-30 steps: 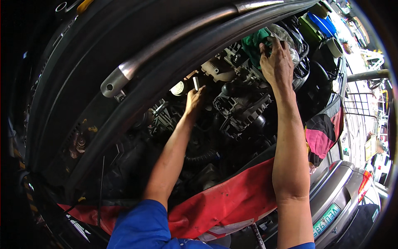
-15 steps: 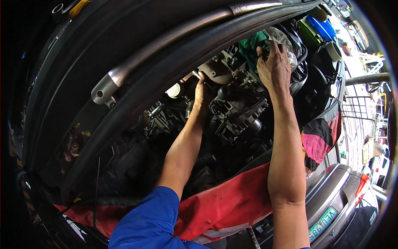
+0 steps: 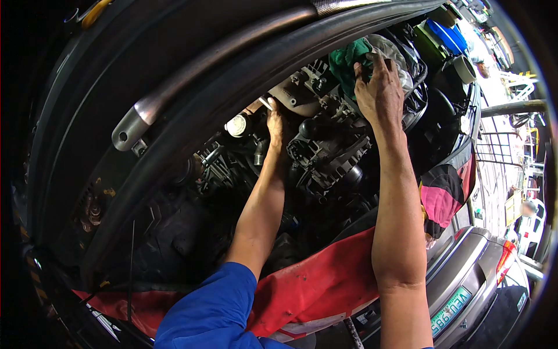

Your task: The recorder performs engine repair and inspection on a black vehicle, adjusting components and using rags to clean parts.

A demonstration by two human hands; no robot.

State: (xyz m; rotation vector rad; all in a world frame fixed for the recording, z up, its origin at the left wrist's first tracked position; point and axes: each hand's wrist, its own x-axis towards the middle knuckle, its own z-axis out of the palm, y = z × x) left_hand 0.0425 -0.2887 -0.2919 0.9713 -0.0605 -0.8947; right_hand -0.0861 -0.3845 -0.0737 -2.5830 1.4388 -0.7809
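Observation:
My left hand (image 3: 275, 120) is deep in the engine bay, closed around a short silver metal tool (image 3: 265, 102), beside an exposed metal engine casing (image 3: 294, 100) and a pale round part (image 3: 237, 125). What its fingertips touch beneath is hidden. Higher up on the right, my right hand (image 3: 379, 89) rests on a green cloth (image 3: 344, 63), its bent fingers apart, next to a whitish bundled cloth (image 3: 396, 55). Dark hoses, brackets and engine parts (image 3: 322, 157) lie between my two forearms.
A black panel edge with a brushed metal bar (image 3: 215, 52) arches overhead. A red cover (image 3: 314, 279) drapes along the near edge, with pink and black cloth (image 3: 439, 203) at the right. A grey car (image 3: 456, 262), containers (image 3: 447, 38) and a bright workshop lie beyond.
My left hand has moved up and deeper into the bay, the silver tool tilting from upright to slanted. The view has shifted slightly; my right hand stays on the green cloth.

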